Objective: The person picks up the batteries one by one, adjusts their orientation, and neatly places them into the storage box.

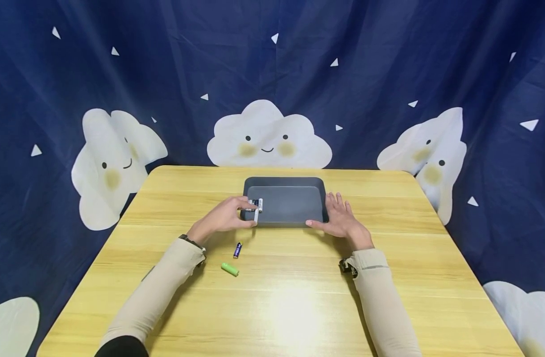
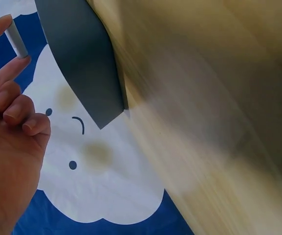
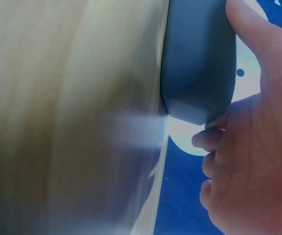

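Note:
My left hand (image 1: 229, 214) pinches a white battery (image 1: 256, 217) end to end between thumb and index finger, over the near left corner of a dark grey tray (image 1: 290, 203). The left wrist view shows this battery (image 2: 16, 39) above the level of the tray's rim. Inside the tray at its left end stand or lie other batteries (image 1: 261, 205), partly hidden by my fingers. My right hand (image 1: 343, 220) rests at the tray's near right corner, fingers stretched along the right side. Its thumb (image 3: 246, 19) touches the near rim in the right wrist view.
Nearer to me on the wooden table (image 1: 299, 277) lie a dark blue battery (image 1: 237, 250) and a green battery (image 1: 229, 269), both left of the middle. A blue curtain (image 1: 366, 74) with white clouds hangs behind the table and at both sides.

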The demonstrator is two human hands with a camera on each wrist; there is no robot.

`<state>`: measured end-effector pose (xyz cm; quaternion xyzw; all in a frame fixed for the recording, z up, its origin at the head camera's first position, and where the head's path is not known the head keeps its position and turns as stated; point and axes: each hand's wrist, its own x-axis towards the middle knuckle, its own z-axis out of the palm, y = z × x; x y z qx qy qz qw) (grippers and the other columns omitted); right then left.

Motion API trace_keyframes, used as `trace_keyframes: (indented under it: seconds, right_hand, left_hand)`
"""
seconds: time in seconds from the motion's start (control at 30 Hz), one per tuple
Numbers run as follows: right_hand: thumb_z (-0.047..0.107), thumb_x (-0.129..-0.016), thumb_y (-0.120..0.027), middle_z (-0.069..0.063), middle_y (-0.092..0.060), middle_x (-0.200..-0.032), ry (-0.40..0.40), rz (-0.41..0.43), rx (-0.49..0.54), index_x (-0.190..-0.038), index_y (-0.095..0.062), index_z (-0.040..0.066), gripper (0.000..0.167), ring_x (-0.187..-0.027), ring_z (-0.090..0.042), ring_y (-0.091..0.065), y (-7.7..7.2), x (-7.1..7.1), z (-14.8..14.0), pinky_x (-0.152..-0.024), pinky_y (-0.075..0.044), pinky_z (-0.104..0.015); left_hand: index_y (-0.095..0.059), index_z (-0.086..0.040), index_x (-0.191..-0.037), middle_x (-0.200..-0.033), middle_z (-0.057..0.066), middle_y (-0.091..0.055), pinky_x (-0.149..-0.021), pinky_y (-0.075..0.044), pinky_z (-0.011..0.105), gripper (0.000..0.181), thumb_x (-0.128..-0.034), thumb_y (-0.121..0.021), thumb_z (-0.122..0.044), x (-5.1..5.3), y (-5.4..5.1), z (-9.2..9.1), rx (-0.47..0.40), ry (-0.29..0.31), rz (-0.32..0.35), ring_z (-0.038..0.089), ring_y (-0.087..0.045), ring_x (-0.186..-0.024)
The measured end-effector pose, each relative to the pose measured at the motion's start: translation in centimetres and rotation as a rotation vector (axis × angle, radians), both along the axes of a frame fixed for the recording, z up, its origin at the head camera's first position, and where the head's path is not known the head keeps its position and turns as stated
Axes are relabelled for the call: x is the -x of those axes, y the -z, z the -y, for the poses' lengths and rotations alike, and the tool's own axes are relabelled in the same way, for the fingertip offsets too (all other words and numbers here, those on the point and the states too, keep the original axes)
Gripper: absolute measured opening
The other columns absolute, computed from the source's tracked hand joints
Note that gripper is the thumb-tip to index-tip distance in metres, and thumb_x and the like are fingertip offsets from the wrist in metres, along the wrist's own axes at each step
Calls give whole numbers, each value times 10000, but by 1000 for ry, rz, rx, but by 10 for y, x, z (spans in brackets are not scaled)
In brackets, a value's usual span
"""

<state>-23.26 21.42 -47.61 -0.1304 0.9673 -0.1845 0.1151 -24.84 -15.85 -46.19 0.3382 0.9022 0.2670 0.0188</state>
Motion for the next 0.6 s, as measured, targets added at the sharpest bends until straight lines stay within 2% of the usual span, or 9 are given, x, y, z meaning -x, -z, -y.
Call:
trace_keyframes:
  seconds: [0.2,0.43,0.6]
  right_hand:
    - [763,-913,-533,-252,30,-1723,2,-2,-8,-1628,-6,-69,1217,-1602,-439,105,0,1,0,-1276,48,-615]
    - [765,-913,-531,-262,23,-1719,-1,-12,-15,-1624,-13,-79,1219,-1604,-445,77,1,1,0,-1283,30,-603]
    - [760,-915,-535,-264,32,-1718,1,-6,-15,-1622,-7,-83,1220,-1604,-443,82,1,1,0,-1284,36,-597]
  left_hand:
    - [-734,-84,-1292,-909,147,-604,-664,-398,280,550,-840,-818,-386,10,2,-3,-35,-30,23,206,-498,-783]
    - [-735,-88,-1293,-934,156,-635,-667,-485,277,528,-848,-827,-358,20,2,-7,-60,-37,50,272,-595,-819]
    - [-742,-91,-1284,-953,151,-645,-653,-521,280,518,-850,-831,-359,28,4,-10,-59,-43,55,219,-596,-801]
